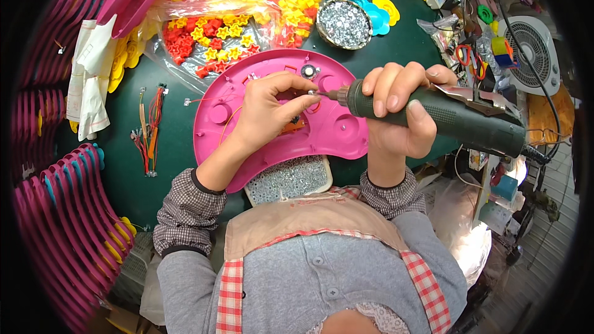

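Pink plastic shell (328,130), a half-round moulded part, lies inner side up in the middle of the green desk (167,148), just beyond a tray of small silver screws (291,179). The right hand (399,117) is clamped round a dark green electric screwdriver (445,114), held level with its tip pointing left above the shell. The left hand (269,111) pinches a small screw (311,93) at that tip, fingers closed on it. A round dish of silver screws (344,23) sits further back.
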`<state>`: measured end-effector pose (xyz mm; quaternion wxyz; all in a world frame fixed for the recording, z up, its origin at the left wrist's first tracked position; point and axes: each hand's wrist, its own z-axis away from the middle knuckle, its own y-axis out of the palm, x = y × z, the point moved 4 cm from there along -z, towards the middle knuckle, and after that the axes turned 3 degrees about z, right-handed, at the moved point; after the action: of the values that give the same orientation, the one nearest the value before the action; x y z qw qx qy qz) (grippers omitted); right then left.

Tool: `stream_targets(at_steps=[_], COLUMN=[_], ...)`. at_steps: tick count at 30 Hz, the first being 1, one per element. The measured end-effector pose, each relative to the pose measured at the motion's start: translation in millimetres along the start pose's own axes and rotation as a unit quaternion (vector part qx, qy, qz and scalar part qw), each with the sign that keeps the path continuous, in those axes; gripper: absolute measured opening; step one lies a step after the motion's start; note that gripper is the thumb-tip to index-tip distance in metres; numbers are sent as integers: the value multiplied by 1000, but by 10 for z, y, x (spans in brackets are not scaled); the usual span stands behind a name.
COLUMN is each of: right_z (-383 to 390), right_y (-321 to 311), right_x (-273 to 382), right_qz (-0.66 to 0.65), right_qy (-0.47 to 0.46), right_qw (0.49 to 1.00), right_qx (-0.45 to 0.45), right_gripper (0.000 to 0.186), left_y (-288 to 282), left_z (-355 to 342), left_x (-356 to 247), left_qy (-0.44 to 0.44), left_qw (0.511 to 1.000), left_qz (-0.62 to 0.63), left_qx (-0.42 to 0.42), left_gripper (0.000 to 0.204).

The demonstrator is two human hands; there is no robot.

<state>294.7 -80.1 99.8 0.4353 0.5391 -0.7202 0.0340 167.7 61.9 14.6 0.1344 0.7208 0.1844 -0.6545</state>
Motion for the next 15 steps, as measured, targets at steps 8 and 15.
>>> stream_targets(at_steps=[8,15], right_z=[48,104], right_y=[51,123], right_x=[21,-40], right_qz=[23,59], right_qy=[-25,-48], right_qw=[999,993], right_qx=[-36,-94], right_gripper=[50,50], left_y=[32,84], left_z=[49,62], left_x=[35,-212], left_qy=[-30,286], left_qw=[998,906], left_qz=[42,-299], left_qx=[-37,-87], left_gripper=[14,26])
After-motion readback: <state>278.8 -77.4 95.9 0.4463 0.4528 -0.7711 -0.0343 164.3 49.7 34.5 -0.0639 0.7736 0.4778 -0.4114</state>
